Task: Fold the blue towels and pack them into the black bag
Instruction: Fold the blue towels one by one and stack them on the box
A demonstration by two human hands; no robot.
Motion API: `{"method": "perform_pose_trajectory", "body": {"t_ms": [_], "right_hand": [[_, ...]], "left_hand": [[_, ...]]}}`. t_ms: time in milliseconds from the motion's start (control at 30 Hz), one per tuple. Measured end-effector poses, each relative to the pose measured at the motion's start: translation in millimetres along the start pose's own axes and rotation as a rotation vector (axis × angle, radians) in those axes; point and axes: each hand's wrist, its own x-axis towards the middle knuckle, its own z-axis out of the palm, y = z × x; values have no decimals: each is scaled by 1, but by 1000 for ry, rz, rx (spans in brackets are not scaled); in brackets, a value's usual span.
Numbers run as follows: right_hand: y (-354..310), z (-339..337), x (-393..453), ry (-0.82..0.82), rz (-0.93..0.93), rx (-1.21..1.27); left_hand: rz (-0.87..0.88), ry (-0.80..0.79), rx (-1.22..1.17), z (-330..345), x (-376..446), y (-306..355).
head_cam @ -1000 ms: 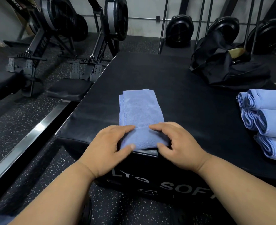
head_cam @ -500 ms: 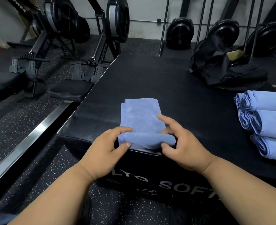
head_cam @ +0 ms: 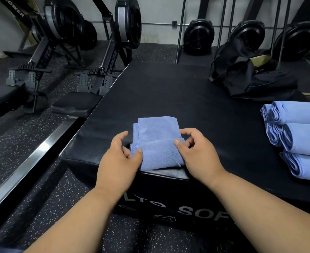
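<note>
A folded blue towel lies near the front edge of a black padded box. Its near end is rolled up into a thick roll. My left hand holds the roll's left end, thumb on top. My right hand grips the roll's right end, thumb on top and fingers curled behind it. Several rolled blue towels are stacked at the box's right edge. The black bag sits slumped at the far right of the box.
Two rowing machines stand on the speckled rubber floor to the left. A metal rail runs along the box's left side. Black fan wheels and upright bars line the back wall.
Both hands have rolled the towel's near end away from me, so the roll is thicker and the flat part shorter. My fingers have lifted and reset on the roll.
</note>
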Motion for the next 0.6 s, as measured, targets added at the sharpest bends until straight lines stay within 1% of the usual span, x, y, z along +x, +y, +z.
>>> {"method": "perform_pose_trajectory", "body": {"t_ms": [100, 267, 367, 500, 600], "right_hand": [[-2, -3, -1, -22, 9, 37], [-1, -12, -10, -225, -5, 242], [2, -16, -12, -201, 4, 345], [-3, -19, -13, -191, -17, 431], [-1, -20, -12, -229, -18, 433]], "left_hand": [[-37, -11, -43, -2, 0, 3], [-31, -103, -184, -6, -9, 5], [-8, -122, -254, -6, -11, 8], [9, -190, -318, -6, -8, 14], [37, -226, -287, -8, -7, 16]]}}
